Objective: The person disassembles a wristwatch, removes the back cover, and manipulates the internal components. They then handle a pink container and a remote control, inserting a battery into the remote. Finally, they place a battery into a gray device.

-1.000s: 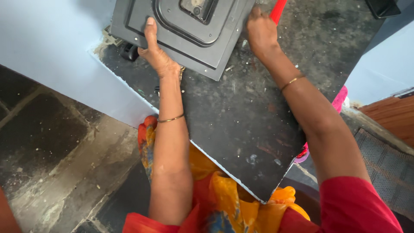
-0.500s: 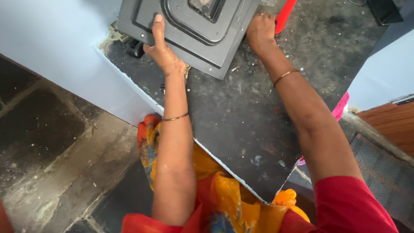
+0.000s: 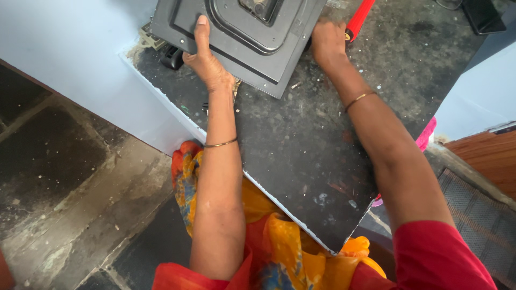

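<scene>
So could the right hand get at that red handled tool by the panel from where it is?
Probably yes: the right hand grips the dark grey panel right beside the red tool handle, with nothing between them.

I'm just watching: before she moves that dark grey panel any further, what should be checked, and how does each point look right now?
1. Left hand grips the dark grey panel: ok, thumb on top.
2. Right hand holds the panel's opposite edge: ok.
3. Panel supported by the black worktop: ok, though its far part is out of view.
4. Red-handled tool clear of the panel: not ok, right beside the right hand.
5. Worktop free of bits: not ok, small debris lies near the panel.
</scene>
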